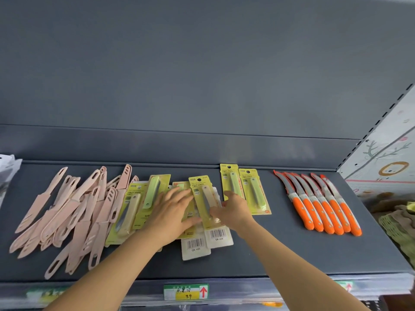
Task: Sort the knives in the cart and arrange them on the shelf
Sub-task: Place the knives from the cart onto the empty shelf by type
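Right now, mid-frame: carded fruit knife [205, 198], yellow-green card, pale handle, face up atop other packs on the dark shelf [280, 254]. Directly left of it, left hand [173, 212] w/ fingers [179, 194] spread and released, lying flat on the pack pile [132, 209], thumb near the card's lower left edge. Directly right of it, right hand [234, 209], thumb laid on the card's right edge; other fingers foreshortened behind the back of the hand, so grasping or only pushing: cannot tell. Under the card, two white card backs [195, 245] w/ barcodes, poking out toward bottom of frame. Just past the right hand, two green-handled packs [247, 189] side by side, tops toward the shelf's back. Far left of frame: loose heap of pink sheathed knives [74, 212], touching the pack pile. Right part of frame: row of orange-handled knives [323, 207], parallel, blades toward the back, well apart from the packs. Bottom center, on the shelf's front edge: price tag [186, 291] w/ red arrow.
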{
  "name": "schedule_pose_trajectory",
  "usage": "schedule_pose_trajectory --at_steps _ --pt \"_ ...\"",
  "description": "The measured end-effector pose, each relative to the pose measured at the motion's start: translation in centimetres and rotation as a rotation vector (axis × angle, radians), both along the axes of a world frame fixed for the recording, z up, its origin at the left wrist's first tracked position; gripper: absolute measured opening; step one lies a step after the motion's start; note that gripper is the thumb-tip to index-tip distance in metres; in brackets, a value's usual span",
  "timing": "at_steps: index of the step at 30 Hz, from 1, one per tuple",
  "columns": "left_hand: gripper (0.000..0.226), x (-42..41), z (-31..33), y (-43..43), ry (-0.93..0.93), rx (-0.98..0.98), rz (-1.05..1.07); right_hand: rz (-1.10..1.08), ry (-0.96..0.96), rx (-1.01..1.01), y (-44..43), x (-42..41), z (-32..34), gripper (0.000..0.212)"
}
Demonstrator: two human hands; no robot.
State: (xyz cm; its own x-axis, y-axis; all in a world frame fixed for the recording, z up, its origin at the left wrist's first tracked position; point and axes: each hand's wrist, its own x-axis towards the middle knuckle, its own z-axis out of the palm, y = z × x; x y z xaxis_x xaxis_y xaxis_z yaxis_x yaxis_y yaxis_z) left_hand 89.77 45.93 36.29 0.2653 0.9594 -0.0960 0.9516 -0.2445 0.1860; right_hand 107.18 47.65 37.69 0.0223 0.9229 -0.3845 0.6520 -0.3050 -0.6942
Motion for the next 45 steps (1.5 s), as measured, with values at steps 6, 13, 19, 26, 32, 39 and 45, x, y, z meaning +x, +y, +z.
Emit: schedule_pose_trajectory --at_steps 6,13,19,26,32,39,45 --pt "0.052 0.7 1.0 0.1 -0.396 -0.079 0.255 -0.176 0.318 -0.049 0.5 -0.8 -0.8 0.055" --pt "0.031 2.2 2.1 -0.2 -1.123 -0.433 0.391 -0.115 0.491 -0.008 0.1 -0.9 0.2 0.050" --pt "0.028 2.9 2.2 0.0 -1.286 -0.502 0.411 -0.053 0.513 0.050 0.0 0.2 1.1 0.014" --pt "0.031 3.8 2.3 -0.3 -1.267 -0.467 0.362 -0.005 0.684 -0.075 -1.0 1.4 1.7 0.015" --pt "0.051 4.0 2.3 -0.3 -1.067 -0.364 0.318 -0.016 0.835 -0.124 -1.0 1.8 1.9 0.025" --pt "0.058 3.9 2.3 -0.5 -1.138 -0.479 0.334 -0.044 0.933 -0.134 -0.7 2.5 2.2 0.033" --pt "0.072 3.6 2.4 -0.1 -0.980 -0.380 0.388 -0.224 0.763 -0.020 0.0 3.4 2.5 0.036"
